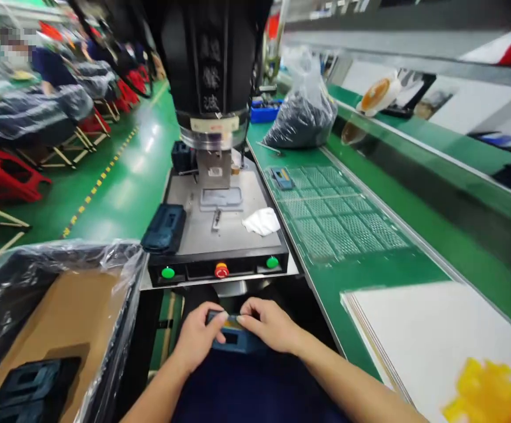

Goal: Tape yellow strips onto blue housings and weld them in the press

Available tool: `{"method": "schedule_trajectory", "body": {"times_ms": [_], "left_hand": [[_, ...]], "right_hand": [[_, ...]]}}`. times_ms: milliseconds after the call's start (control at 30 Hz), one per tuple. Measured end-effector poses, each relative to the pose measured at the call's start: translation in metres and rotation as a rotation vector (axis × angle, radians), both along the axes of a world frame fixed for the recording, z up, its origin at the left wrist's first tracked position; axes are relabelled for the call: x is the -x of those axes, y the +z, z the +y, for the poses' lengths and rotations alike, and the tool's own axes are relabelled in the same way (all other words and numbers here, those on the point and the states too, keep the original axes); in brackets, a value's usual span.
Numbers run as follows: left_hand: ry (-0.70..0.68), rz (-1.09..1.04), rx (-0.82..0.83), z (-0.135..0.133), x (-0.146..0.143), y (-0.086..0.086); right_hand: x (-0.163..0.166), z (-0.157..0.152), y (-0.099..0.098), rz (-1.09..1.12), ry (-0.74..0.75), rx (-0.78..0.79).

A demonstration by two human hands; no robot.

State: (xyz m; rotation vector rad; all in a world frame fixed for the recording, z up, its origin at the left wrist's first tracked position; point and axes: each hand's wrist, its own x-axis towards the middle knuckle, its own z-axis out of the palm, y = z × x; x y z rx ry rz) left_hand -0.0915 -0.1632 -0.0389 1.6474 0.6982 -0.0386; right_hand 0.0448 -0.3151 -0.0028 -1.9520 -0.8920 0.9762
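Close to my body, below the machine's front edge, a dark blue-grey plastic cover (pixel 238 342) with a small rectangular window is gripped from both sides. My left hand (pixel 198 335) pinches its left end, thumb on top. The thumb and fingers of my right hand (pixel 268 323) close on its upper right edge, near a yellowish strip. Ahead stands a black press machine (pixel 215 64); under its metal head a light grey fixture (pixel 221 198) sits on the metal plate. A stack of dark plastic housings (pixel 164 228) lies at the plate's left edge.
Green buttons (pixel 168 273) and a red stop button (pixel 221 270) line the machine's front. A white cloth (pixel 262 221) lies on its plate. Right: a clear tray (pixel 335 217) with one similar cover (pixel 282 178), a stuffed bag (pixel 303 111), white sheets (pixel 436 329). Left: a plastic-lined box (pixel 83 305) with dark housings.
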Motion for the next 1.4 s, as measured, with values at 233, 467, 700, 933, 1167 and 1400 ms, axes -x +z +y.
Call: {"method": "schedule_trajectory", "body": {"times_ms": [233,467,700,933,1167,1400], "left_hand": [[-0.092,0.087,0.236,-0.002,0.005,-0.002],[-0.082,0.167,0.195,-0.009,0.005,-0.004],[-0.042,0.166,0.044,-0.016,0.006,-0.009],[0.048,0.223,0.035,-0.02,-0.004,-0.003],[0.162,0.253,0.461,-0.02,-0.012,0.011],[0.182,0.269,0.496,-0.02,-0.012,0.013]], "right_hand": [[0.014,-0.022,-0.015,-0.084,-0.095,0.024],[0.022,-0.03,-0.025,-0.061,-0.1,0.029],[0.028,-0.029,-0.04,-0.065,-0.156,-0.033],[0.025,-0.03,-0.051,0.119,-0.282,-0.033],[0.028,-0.028,-0.057,0.453,-0.42,-0.003],[0.027,-0.028,-0.052,0.44,-0.41,0.03]]}}
